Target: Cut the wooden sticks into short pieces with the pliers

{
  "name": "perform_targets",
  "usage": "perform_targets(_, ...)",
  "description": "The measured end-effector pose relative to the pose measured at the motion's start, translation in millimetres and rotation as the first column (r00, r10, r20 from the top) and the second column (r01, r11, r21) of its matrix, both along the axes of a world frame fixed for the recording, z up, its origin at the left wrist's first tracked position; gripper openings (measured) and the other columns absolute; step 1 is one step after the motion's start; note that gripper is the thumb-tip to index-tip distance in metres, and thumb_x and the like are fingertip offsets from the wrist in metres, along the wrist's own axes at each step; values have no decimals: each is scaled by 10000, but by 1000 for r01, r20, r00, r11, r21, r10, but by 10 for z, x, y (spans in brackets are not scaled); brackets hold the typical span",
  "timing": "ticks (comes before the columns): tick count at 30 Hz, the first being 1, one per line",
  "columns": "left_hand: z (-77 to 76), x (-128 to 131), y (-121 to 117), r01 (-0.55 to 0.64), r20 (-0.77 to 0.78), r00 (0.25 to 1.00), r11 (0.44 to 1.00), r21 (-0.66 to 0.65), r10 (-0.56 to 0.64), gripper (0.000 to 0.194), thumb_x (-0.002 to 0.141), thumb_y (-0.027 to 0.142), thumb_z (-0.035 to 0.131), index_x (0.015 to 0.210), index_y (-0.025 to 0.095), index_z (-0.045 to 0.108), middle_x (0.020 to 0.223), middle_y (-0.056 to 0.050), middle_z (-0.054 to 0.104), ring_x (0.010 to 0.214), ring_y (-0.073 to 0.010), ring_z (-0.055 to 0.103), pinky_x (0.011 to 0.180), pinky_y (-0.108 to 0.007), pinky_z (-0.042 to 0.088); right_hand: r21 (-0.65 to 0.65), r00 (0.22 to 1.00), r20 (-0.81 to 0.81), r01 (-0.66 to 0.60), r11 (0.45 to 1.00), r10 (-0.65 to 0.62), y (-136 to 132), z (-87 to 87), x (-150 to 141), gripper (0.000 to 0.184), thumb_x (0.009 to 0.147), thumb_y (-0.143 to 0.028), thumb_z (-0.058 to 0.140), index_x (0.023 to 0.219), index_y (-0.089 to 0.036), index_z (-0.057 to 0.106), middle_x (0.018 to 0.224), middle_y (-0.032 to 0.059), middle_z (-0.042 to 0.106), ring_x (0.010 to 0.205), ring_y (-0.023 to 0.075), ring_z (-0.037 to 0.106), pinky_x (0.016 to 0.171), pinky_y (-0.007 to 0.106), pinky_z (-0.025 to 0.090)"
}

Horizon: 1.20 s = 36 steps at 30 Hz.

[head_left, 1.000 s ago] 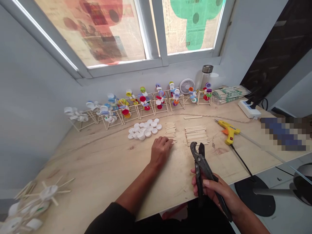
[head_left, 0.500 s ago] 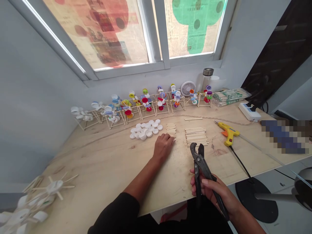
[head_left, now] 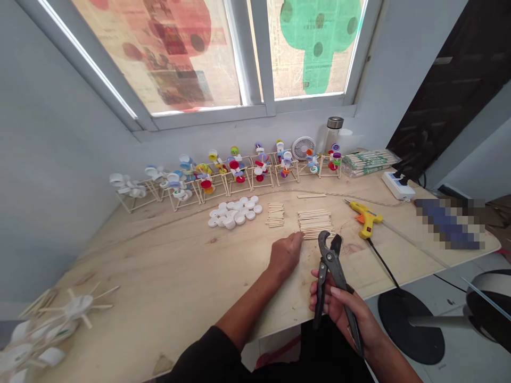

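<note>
Two hands: L hand (head_left: 285,255) flat by stick pile (head_left: 314,223), R hand (head_left: 344,311) gripping cutters (head_left: 329,266).

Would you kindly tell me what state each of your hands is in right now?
Left hand: open, empty, beside a stack of wooden sticks.
Right hand: closed, holding black metal cutters.

Bright daylight enters through papered window (head_left: 167,53); shadows soft, weak. Wide lens bends edges; pixelated patch (head_left: 449,223) hides right side.
</note>
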<state>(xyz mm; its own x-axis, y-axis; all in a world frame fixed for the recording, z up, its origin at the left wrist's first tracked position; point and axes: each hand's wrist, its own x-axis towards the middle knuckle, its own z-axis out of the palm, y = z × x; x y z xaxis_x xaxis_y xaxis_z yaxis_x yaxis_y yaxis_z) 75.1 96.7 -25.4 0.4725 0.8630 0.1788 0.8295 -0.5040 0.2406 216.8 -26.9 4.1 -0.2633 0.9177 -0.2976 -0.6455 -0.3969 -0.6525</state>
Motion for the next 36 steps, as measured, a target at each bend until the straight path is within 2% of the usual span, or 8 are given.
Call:
perform_targets(9,86,248,13,89,-137,985,992,-94,-102,177,856,149,338,976,160,467,795,-106,641,721,-238,628,591,-308,433,5,997,-65,32,999,-32,-26,-28,-2,274,786,-287,552,1040,-194,598,857,58,604,752,186,572,791,362,410)
perform_targets(17,180,277,17,35,-133,989,978,-208,-64,171,841,135,353,982,149,448,798,-139,649,753,-261,630,623,-345,437,1,999,-29,38,999,-38,-53,-51,-20,263,774,-325,569,1007,-209,607,872,57,604,766,188,566,790,365,414)
perform_targets(22,256,80,-71,5,-24,1000,962,-273,-12,142,835,224,398,948,162,459,814,-109,643,755,-234,609,619,-303,415,29,999,-3,51,998,-51,-93,-81,-26,321,769,-329,584,1065,-203,591,918,72,613,829,209,573,824,378,410)
perform_targets(26,311,-256,-216,34,164,986,941,-337,23,173,872,306,337,849,182,455,777,-25,591,700,-137,550,592,-222,385,49,996,64,67,997,-70,-97,-75,-37,381,763,-298,605,1129,-206,560,987,83,620,873,219,577,840,380,407)
perform_targets(28,331,-405,-314,186,528,838,837,-515,139,238,845,393,395,764,173,434,613,30,476,534,-93,438,506,-201,334,80,989,119,84,993,-93,-47,-21,-61,379,766,-281,605,1134,-209,556,1002,78,624,874,216,578,850,380,403)
perform_targets(30,340,-506,-420,367,688,652,661,-655,319,313,804,481,448,739,178,402,512,84,312,420,-57,274,421,-188,234,145,976,161,122,982,-145,45,59,-109,376,764,-276,607,1131,-211,555,1025,76,626,870,213,581,858,381,398)
perform_targets(33,330,-566,-557,571,725,474,453,-685,499,351,759,507,519,736,185,382,499,106,221,402,-39,168,395,-184,141,207,967,180,142,968,-181,213,173,-224,375,751,-272,614,1117,-211,560,1074,80,620,856,213,588,853,394,406)
perform_targets(36,308,-573,-634,664,729,385,379,-645,566,336,762,472,546,724,178,387,498,105,225,408,-35,160,396,-185,129,212,978,160,98,972,-133,339,228,-344,338,738,-261,611,1071,-207,586,1123,82,604,810,193,597,837,384,421)
